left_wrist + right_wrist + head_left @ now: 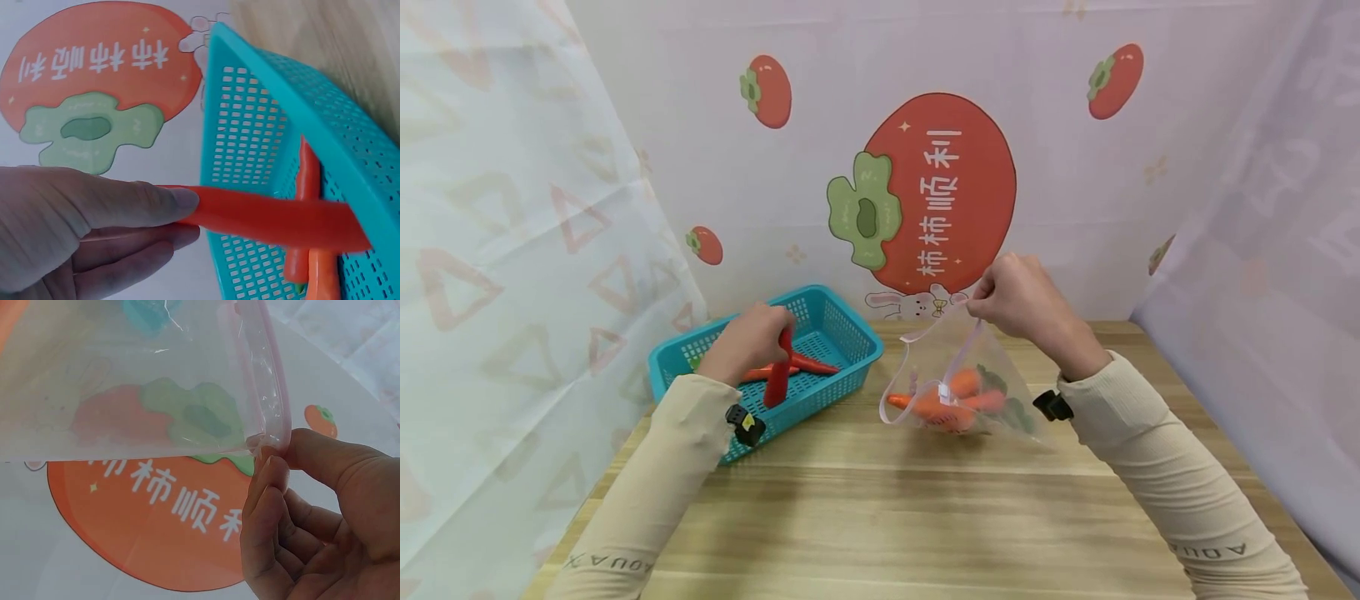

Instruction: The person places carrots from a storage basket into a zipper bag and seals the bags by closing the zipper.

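Observation:
My left hand [752,337] pinches a long red pepper [275,219] between thumb and fingers, over the blue basket [853,321]. The pepper hangs down in the head view, its wider blunt end lowest and blurred. Beneath it in the basket lie another red pepper [307,175] and an orange carrot-like piece [323,275]. With thumb and index finger, my right hand [1018,300] holds up a top corner of a clear zip bag [1000,350] with a pink edge. Its mouth gapes to the left. Orange carrots [936,408] with green tops lie inside the bag.
A wooden table [880,517] carries both basket and bag. Behind stands a white cloth wall [1045,50] with persimmon prints, and more cloth hangs at both sides. The basket's perforated wall rises close around the pepper.

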`<action>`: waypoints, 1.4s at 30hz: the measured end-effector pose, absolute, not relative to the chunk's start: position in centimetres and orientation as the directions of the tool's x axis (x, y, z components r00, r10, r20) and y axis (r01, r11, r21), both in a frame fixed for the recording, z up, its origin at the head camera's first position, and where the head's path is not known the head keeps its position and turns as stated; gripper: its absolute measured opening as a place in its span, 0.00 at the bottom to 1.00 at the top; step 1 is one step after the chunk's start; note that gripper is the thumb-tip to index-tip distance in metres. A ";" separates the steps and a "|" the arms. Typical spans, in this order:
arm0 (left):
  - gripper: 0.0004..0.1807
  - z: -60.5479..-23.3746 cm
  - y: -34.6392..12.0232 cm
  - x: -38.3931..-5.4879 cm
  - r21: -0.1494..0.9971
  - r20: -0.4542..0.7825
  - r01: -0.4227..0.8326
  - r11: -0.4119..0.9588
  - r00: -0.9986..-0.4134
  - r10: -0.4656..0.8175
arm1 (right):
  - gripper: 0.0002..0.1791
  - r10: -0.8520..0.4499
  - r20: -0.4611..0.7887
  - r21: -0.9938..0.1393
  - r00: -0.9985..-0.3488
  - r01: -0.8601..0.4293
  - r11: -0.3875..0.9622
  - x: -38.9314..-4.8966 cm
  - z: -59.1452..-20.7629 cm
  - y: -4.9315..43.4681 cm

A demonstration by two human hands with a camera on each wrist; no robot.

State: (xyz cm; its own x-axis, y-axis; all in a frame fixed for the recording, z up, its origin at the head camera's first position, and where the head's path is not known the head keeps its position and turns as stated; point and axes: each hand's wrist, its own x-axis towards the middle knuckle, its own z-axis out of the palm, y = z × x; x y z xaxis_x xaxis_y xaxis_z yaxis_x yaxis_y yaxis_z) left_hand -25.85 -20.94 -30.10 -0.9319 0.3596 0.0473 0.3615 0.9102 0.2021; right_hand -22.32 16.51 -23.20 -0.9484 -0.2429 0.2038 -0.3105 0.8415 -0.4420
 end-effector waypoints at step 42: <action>0.14 -30.8 -24.7 -22.5 0.727 0.478 0.482 0.489 -0.867 0.142 | 0.13 -0.225 0.208 -0.421 -0.952 -0.295 0.858 -22.9 -23.4 15.4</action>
